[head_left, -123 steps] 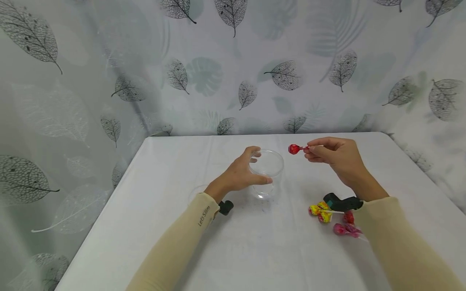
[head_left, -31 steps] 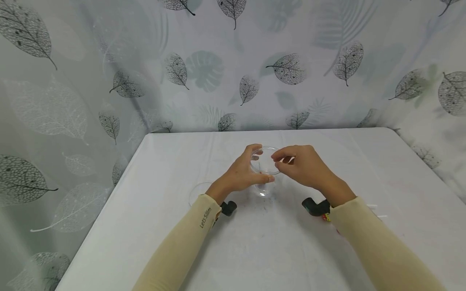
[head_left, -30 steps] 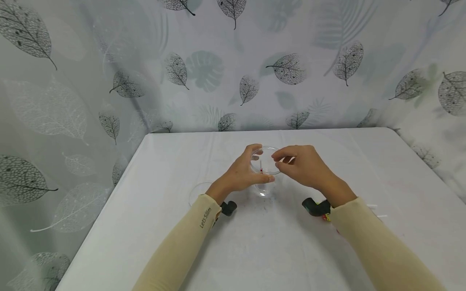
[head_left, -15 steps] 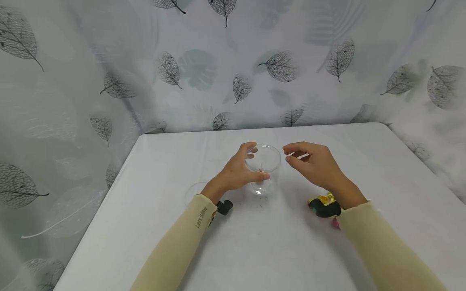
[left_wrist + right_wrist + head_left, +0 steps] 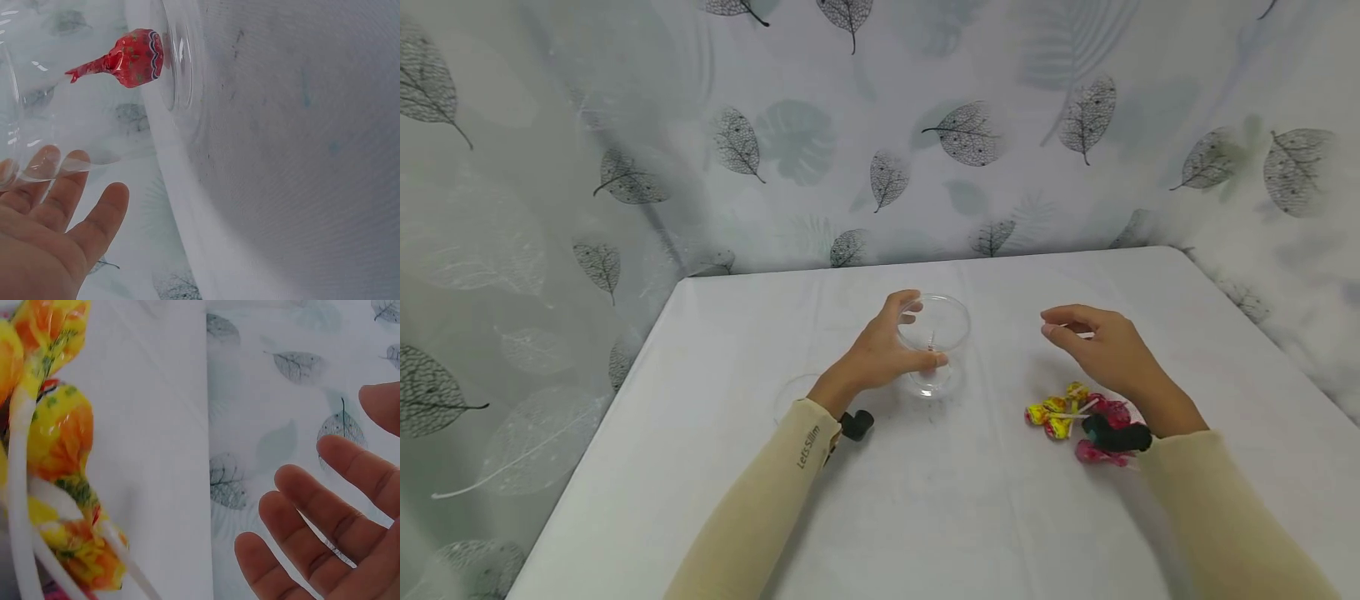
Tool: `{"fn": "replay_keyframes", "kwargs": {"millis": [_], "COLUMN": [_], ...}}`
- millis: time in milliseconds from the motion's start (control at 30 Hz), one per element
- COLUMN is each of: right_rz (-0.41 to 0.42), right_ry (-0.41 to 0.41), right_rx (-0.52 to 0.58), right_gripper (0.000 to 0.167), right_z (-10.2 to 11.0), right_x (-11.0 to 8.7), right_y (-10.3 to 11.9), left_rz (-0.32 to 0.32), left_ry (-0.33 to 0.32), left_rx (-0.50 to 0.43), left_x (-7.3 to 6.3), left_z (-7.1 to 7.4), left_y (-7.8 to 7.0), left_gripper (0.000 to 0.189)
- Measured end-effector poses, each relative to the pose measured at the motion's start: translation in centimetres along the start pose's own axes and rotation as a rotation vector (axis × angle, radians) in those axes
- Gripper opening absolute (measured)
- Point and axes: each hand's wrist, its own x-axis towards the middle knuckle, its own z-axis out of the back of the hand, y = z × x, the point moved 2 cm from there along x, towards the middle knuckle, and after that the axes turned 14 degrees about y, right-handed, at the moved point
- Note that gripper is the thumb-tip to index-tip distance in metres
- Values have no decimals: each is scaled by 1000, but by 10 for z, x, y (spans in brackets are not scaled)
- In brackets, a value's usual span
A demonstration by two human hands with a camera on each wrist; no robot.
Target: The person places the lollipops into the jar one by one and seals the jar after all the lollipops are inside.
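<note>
My left hand (image 5: 874, 353) grips clear cup (image 5: 949, 343), red lollipop (image 5: 136, 58) inside, seemingly upright; right hand (image 5: 1103, 352) loosely spread, lollipop pile (image 5: 1058, 428) at 6 o'clock.

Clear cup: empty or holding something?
Not empty: the clear cup holds a red lollipop; the left wrist view shows its wrapped head near the base.

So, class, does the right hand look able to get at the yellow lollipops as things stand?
Probably yes: the right hand holds nothing, and the yellow lollipops lie close by on the table, with no visible obstacle between.
</note>
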Motion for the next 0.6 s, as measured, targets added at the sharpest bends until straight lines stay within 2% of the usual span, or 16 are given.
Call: {"fn": "replay_keyframes", "kwargs": {"millis": [233, 400, 600], "right_rz": [-46, -97, -117], "right_ry": [-21, 35, 118], "right_rx": [-9, -28, -30], "right_gripper": [38, 36, 34], "right_z": [6, 4, 2], "right_x": [-10, -16, -21], "right_y": [-31, -46, -55], "left_rz": [-6, -7, -20], "left_ry": [-6, -3, -2], "left_rx": [11, 15, 15], "left_x": [1, 1, 2], "left_z": [0, 0, 0], "left_y": [0, 1, 1], "left_gripper": [101, 105, 107]}}
